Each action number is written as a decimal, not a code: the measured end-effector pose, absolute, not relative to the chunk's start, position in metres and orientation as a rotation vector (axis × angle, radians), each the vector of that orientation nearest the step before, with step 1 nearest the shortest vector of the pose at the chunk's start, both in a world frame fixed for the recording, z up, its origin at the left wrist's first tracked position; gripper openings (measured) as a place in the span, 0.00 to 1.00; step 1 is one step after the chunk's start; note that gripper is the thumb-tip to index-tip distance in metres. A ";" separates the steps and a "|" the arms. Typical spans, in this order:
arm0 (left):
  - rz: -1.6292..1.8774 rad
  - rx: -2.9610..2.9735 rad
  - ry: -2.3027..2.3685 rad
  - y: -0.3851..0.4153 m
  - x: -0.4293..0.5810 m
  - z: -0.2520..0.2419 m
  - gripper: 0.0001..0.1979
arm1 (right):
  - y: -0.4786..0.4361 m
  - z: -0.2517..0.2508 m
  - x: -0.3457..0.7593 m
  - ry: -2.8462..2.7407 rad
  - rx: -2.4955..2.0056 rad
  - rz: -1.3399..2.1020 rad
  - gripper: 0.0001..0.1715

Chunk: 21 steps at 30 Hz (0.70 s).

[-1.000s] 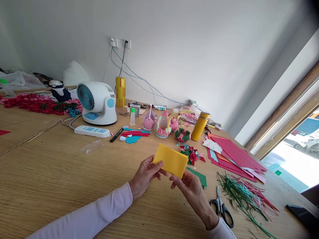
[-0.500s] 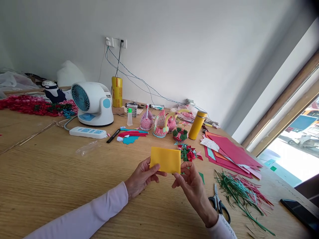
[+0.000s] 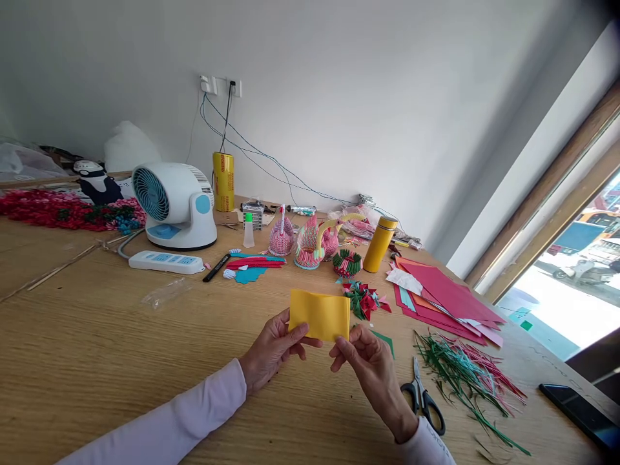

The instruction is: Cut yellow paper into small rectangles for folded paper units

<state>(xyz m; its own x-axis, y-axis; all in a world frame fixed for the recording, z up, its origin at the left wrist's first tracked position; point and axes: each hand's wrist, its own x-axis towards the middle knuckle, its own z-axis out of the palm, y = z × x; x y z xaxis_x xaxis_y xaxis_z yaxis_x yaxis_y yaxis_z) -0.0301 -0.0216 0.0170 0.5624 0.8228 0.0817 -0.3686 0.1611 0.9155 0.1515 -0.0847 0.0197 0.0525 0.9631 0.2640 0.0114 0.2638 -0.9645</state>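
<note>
A folded yellow paper sheet point(image 3: 320, 314) is held up above the wooden table point(image 3: 97, 342), roughly level. My left hand point(image 3: 272, 350) pinches its lower left corner, thumb on the front. My right hand point(image 3: 371, 368) pinches its lower right corner from below. Both sleeves are pale pink. Just behind the sheet lies a small heap of red and green folded paper pieces point(image 3: 364, 299).
Scissors point(image 3: 425, 400) lie right of my right hand, beside green and red paper strips point(image 3: 465, 378). Red card sheets point(image 3: 445, 297), a yellow flask point(image 3: 380, 244), paper swans point(image 3: 310, 240), a desk fan point(image 3: 172, 205), a power strip point(image 3: 165, 261) and a phone point(image 3: 578, 413) stand further off.
The yellow sheet has turned from a tilted to a level position and sits slightly lower and nearer; both hands keep their pinch on its lower corners.
</note>
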 end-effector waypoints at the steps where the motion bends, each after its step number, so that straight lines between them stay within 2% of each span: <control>1: 0.913 1.121 0.501 -0.022 -0.030 0.017 0.17 | -0.085 0.020 0.152 -1.293 -1.049 0.971 0.15; 5: 0.964 1.209 0.508 -0.022 -0.029 0.015 0.19 | -0.083 0.022 0.150 -1.334 -1.072 0.929 0.13; 10: 0.987 1.291 0.509 -0.022 -0.026 0.010 0.19 | -0.078 0.021 0.139 -1.256 -1.042 0.823 0.19; 16: 0.954 1.298 0.491 -0.023 -0.026 0.009 0.20 | -0.075 0.016 0.141 -1.265 -1.042 0.762 0.12; 21: 0.907 1.299 0.472 -0.024 -0.027 0.009 0.19 | -0.074 0.013 0.142 -1.151 -1.037 0.730 0.15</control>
<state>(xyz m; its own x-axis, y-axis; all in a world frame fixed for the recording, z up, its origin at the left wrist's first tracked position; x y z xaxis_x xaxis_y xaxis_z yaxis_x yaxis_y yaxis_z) -0.0272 -0.0235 0.0091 0.5860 0.7897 0.1816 -0.3037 0.0063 0.9527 0.1425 -0.0738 0.0134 0.2769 0.8863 0.3711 0.0429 0.3744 -0.9263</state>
